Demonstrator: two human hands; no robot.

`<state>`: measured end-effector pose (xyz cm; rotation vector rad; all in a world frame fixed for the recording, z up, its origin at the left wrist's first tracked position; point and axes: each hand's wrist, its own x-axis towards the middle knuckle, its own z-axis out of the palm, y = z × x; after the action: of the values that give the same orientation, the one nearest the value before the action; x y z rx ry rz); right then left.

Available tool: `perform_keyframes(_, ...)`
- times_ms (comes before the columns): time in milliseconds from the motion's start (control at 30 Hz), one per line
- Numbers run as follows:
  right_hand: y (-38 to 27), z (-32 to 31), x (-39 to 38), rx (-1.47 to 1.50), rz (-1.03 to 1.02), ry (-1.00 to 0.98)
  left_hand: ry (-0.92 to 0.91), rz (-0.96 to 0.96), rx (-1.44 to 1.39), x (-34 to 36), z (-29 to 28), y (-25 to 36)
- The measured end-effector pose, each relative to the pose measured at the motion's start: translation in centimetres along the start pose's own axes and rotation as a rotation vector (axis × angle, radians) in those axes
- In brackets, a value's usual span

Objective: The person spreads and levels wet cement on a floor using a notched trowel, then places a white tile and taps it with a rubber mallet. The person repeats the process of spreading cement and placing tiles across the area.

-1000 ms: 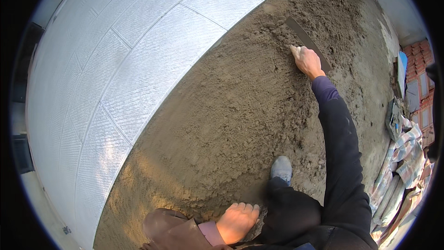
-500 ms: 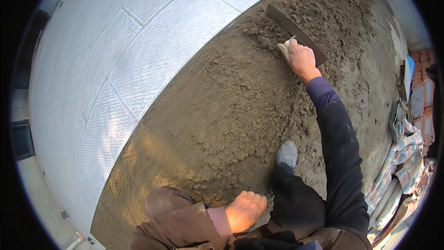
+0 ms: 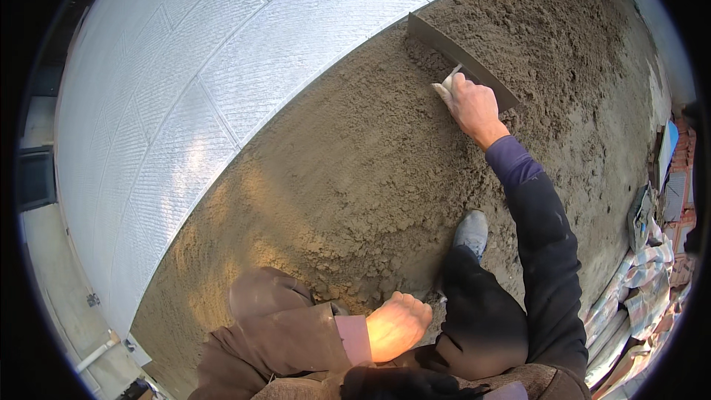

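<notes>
My right hand (image 3: 475, 110) grips the pale handle of a wide metal trowel (image 3: 465, 58). Its long blade stands tilted in damp grey-brown mortar (image 3: 355, 163), the far left end close to the border of the silvery ribbed panels (image 3: 274, 67). Loose mortar gathers along the blade, rough beyond it and more even nearer the panels. Down by my bent legs, my left hand (image 3: 398, 326) is closed in a fist with its back upward, and nothing shows in it. The fingertips of that hand are hidden.
My grey shoe (image 3: 472, 231) rests on the mortar in front of me. Along the right side lie crumpled checked sheeting (image 3: 648, 274) and stacked red bricks (image 3: 683, 155). A pale wall runs along the far right edge. A white pipe (image 3: 96, 352) shows at the lower left.
The trowel in my right hand has moved left and slightly nearer, its end now close to the panel border. My left hand stays closed by my legs. The whole view has shifted a little.
</notes>
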<state>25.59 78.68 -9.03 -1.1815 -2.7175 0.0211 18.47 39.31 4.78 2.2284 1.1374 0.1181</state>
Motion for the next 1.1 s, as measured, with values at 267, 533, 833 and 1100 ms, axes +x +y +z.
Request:
perform_keyframes(267, -9.9, -1.7, -3.3, 0.231, -0.17, -0.13, -0.015, 0.006, 0.051, -0.3, 0.3, 0.6)
perform_keyframes(533, -12.0, -2.9, -3.7, 0.587, -0.069, -0.4, -0.06, -0.026, 0.001, 0.1, -0.4, -0.3)
perform_keyframes(833, 2.1, -0.8, 3.7, 0.322, 0.145, -0.188, 0.067, -0.099, -0.005, 2.0, 0.5, -2.5)
perform_keyframes(1100, 10.9, -3.0, 7.9, 0.208, 0.297, -0.093, 0.069, -0.163, -0.051, 3.8, -0.2, -3.6)
